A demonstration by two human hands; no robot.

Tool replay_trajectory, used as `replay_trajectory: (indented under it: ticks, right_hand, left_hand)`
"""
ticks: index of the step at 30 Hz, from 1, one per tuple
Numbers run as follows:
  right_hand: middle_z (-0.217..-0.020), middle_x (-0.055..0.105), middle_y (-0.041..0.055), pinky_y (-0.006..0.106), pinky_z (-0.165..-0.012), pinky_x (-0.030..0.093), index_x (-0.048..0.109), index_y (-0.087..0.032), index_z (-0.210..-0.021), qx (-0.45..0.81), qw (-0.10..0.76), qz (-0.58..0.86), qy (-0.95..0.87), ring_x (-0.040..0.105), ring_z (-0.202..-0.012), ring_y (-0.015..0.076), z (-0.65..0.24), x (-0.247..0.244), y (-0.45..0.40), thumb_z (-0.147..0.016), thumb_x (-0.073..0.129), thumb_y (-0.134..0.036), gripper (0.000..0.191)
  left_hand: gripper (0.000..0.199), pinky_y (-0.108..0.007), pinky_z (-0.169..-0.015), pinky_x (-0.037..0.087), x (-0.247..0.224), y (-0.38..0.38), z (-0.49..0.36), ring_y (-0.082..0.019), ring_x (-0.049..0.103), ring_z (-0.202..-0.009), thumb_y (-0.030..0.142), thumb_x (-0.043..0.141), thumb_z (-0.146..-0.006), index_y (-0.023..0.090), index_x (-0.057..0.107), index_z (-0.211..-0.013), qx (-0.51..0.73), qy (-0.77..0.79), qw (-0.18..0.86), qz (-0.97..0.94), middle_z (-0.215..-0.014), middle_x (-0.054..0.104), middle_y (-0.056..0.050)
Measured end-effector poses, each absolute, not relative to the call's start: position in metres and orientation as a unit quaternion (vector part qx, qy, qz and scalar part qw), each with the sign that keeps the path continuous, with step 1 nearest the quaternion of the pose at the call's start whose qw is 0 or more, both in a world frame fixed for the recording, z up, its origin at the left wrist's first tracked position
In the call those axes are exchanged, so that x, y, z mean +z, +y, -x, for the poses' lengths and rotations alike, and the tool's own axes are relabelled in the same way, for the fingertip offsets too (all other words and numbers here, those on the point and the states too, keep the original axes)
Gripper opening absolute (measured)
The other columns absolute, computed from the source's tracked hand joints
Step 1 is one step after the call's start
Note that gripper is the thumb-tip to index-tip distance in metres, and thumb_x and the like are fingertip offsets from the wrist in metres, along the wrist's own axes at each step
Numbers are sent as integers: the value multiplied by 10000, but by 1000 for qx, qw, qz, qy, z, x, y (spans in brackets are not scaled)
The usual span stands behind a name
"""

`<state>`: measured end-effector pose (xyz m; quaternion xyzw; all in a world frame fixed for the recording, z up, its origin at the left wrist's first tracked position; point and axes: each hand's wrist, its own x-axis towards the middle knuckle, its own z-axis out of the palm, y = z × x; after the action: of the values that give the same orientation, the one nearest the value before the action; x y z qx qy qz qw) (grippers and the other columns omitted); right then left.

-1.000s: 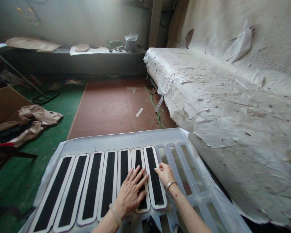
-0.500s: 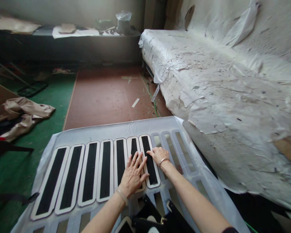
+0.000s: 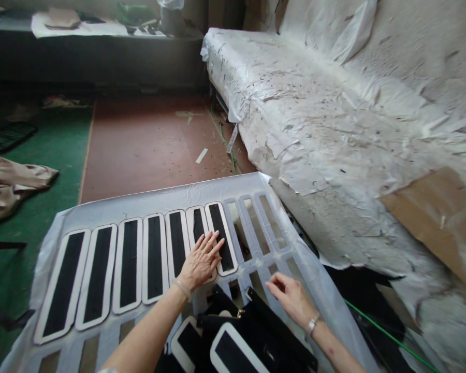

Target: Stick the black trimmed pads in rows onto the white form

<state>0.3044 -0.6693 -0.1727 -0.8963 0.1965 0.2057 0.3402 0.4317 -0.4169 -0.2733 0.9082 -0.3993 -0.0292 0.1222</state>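
My left hand [image 3: 201, 259] lies flat with fingers spread, touching the two rightmost of several long panels in a row. The rightmost panel [image 3: 231, 265] has rounded corners, a pale border and a black centre, like the others [image 3: 163, 264]. To the right and lower, my right hand [image 3: 291, 298] hovers with fingers curled closed, apart from the panels; nothing shows in it. Below my hands lies a bundle of black pieces [image 3: 264, 316] with a small gold zipper pull [image 3: 239, 313] and another pale-bordered panel [image 3: 217, 351] on top. The left fingers partly cover the second panel from the right.
The panels rest on a whitish covered table [image 3: 112, 199] with rectangular cut-outs. A bench under a stained white sheet [image 3: 279, 98] stands at the right, with brown cardboard [image 3: 435, 217] on it. Beige cloth [image 3: 15, 178] lies at the left. A green cord [image 3: 392, 339] runs at lower right.
My right hand has left the rightmost panel and drawn back toward me, down and right. My left hand stays spread on the panels. The camera view has shifted right.
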Motion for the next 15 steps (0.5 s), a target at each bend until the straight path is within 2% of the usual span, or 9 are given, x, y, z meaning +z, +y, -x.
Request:
replay_trajectory:
  ticks: [5, 8, 10, 13, 15]
  right_hand:
    - [-759, 665, -14, 286, -685, 457, 627, -211, -837, 319, 402, 831, 217, 605, -736, 178, -236, -169, -678, -735, 589, -323, 156]
    - [-1056, 674, 67, 334, -862, 478, 600, -170, -1095, 273, 370, 859, 224, 615, -971, 224, -220, -176, -678, -700, 629, -265, 408]
    - [-1166, 631, 110, 357, -958, 451, 562, -142, -1174, 189, 310, 907, 212, 576, -1087, 236, -209, -177, -670, -760, 612, -292, 443]
    - [-1068, 673, 75, 314, -875, 509, 572, -190, -1130, 78, 226, 965, 105, 621, -1012, 211, -182, -175, -645, -850, 547, -378, 339]
    - [-1047, 699, 58, 296, -754, 548, 545, -205, -1171, 14, 162, 987, -13, 659, -932, 218, -159, -178, -624, -822, 570, -480, 445]
  left_hand:
    - [578, -446, -1155, 233, -276, -419, -432, -240, 169, -1424, 304, 468, -934, 248, 257, -1469, -24, -411, 116, -904, -1550, 236, -39]
    - [566, -449, -1152, 233, -275, -419, -432, -243, 182, -1422, 309, 466, -935, 234, 276, -1462, -23, -414, 109, -903, -1546, 251, -52]
    - [558, -447, -1151, 232, -274, -420, -431, -242, 188, -1421, 318, 463, -937, 235, 284, -1459, -22, -415, 111, -903, -1542, 263, -52]
    - [550, -444, -1155, 216, -273, -420, -430, -236, 178, -1424, 336, 451, -944, 245, 281, -1459, -28, -411, 112, -904, -1546, 256, -43]
    - [548, -439, -1160, 203, -272, -419, -430, -233, 163, -1428, 360, 444, -948, 248, 282, -1459, -35, -408, 111, -906, -1550, 245, -40]
